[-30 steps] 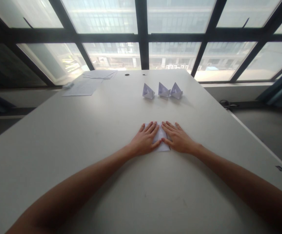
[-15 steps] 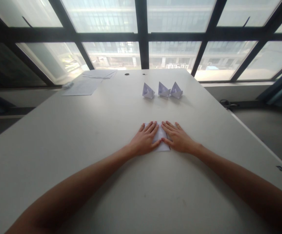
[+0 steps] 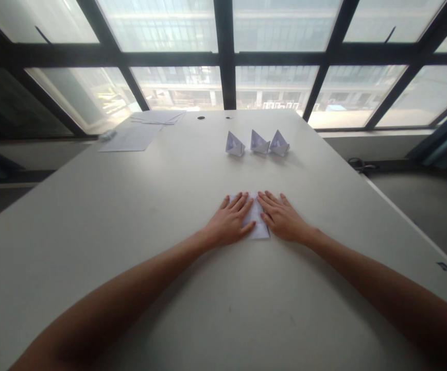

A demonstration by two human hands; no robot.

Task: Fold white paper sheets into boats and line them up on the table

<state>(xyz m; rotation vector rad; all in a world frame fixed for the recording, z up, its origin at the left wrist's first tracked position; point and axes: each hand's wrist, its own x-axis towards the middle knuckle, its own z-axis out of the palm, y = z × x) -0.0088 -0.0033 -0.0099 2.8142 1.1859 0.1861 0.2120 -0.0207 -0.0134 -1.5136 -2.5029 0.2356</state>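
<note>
A small white folded sheet of paper (image 3: 259, 230) lies flat on the white table (image 3: 150, 206). My left hand (image 3: 231, 219) rests palm down over its left part, fingers spread, the thumb stretched across the sheet. Along the right edge, my right hand (image 3: 283, 216) lies with fingers out, its fingertips and thumb on the paper's border. Both hands cover much of the sheet, so its left side is hidden. Beyond them stand three folded paper boats (image 3: 235, 145), two of them close together at the right.
Several loose paper sheets (image 3: 125, 140) lie at the table's far left, beside a small crumpled greyish item (image 3: 108, 135). A round black cable hole (image 3: 201, 118) is near the far edge. Large dark-framed windows (image 3: 225, 59) rise behind the table.
My right hand has slid slightly right, and its thumb has drawn away from the left thumb, baring more of the paper. My left hand has stayed nearly still.
</note>
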